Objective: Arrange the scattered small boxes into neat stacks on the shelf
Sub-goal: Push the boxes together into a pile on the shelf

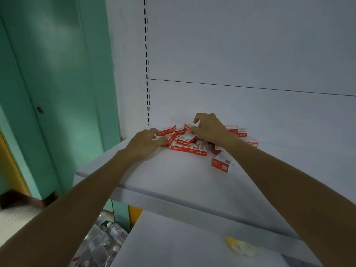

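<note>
Mid-frame, right hand (210,129) poised, grip narrow and empty, over piled boxes (182,148), left hand (144,141) grip unclear; best lift one, squaring edges.

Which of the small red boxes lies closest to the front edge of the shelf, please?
The lone red-and-white box at the right front of the heap of boxes; it sits well forward, while the rest overlap one another farther back.

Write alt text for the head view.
The left hand and right hand reach into a jumbled pile of small red-and-white boxes at the back of a white shelf. A lone box lies apart, nearer the front.
</note>
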{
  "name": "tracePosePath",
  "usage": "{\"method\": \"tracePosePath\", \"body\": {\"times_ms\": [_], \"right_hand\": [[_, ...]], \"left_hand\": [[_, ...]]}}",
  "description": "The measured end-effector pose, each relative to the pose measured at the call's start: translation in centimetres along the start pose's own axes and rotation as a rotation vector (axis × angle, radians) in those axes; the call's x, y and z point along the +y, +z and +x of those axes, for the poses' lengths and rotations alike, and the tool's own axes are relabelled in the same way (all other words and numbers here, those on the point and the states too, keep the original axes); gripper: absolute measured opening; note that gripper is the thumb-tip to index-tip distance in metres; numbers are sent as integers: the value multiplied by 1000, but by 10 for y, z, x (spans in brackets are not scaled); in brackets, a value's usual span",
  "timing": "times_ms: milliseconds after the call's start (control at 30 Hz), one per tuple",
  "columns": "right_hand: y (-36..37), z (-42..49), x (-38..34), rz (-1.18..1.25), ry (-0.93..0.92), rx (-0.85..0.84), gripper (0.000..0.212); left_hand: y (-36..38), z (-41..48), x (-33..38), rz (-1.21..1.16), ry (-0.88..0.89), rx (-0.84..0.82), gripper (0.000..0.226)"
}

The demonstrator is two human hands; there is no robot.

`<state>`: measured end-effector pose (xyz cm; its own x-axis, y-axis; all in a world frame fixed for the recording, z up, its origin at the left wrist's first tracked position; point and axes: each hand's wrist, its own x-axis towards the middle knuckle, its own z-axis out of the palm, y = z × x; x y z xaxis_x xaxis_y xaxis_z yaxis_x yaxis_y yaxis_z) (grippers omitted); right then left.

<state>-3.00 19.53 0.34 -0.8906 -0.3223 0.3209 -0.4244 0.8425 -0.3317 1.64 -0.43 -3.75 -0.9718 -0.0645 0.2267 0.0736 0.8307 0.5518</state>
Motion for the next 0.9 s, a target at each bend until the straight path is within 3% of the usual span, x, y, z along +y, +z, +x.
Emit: {"method": "tracePosePath", "body": {"times_ms": [133,233,367,467,600,900], "right_hand": [[15,9,-10,-163,86,-86,40],[22,13,-16,-187,172,-89,51],[25,19,-27,-237,224,-140,45],[28,21,-29,-136,245,-182,38],[29,15,-31,-130,189,-122,31],[16,-32,-39,-9,-8,42,36]], "left_hand": [[5,12,5,171,-29,-3,66],[10,22,12,241,-28,-9,65],[11,27,13,137,-10,-82,51],[4,25,5,43,32,-98,45],[-7,10,-6,64,77,-60,44],[-34,-25,-17,57,181,-26,42]]}}
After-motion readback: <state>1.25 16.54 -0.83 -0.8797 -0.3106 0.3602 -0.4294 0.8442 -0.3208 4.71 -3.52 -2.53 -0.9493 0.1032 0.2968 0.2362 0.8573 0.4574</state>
